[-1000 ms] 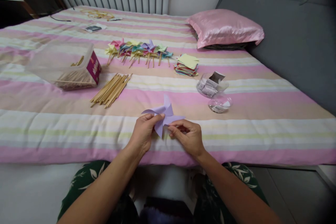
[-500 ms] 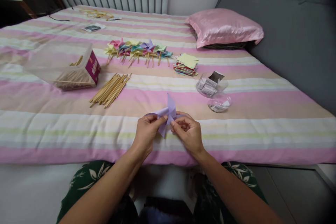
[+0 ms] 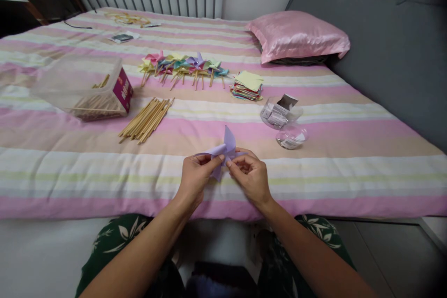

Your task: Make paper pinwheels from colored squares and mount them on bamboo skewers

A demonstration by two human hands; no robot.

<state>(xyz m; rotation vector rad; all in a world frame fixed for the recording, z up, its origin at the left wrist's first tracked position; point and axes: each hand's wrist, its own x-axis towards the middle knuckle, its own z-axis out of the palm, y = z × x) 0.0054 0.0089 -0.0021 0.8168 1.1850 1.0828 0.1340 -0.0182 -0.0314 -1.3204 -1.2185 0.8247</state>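
A purple paper pinwheel (image 3: 229, 139) is pinched between my two hands, just above the near side of the striped bed. My left hand (image 3: 197, 170) is closed on its left part, thumb on top near the centre. Opposite it, my right hand (image 3: 249, 174) grips the right side with thumb and fingers close to the middle. One pointed blade stands up and away from me; another hangs toward me. No stick shows on this pinwheel, and its underside is hidden by my fingers.
Wooden sticks (image 3: 146, 120) lie left, beside a clear plastic tub (image 3: 77, 72) holding more. Behind are finished pinwheels (image 3: 183, 65) on sticks and a stack of coloured paper squares (image 3: 247, 86). Two small clear containers (image 3: 279, 111) sit right. A pink pillow (image 3: 300, 37) lies farther back.
The pinwheel has turned and tilted slightly, its upright blade shifting a little to the right. Both hands keep their hold in nearly the same place.
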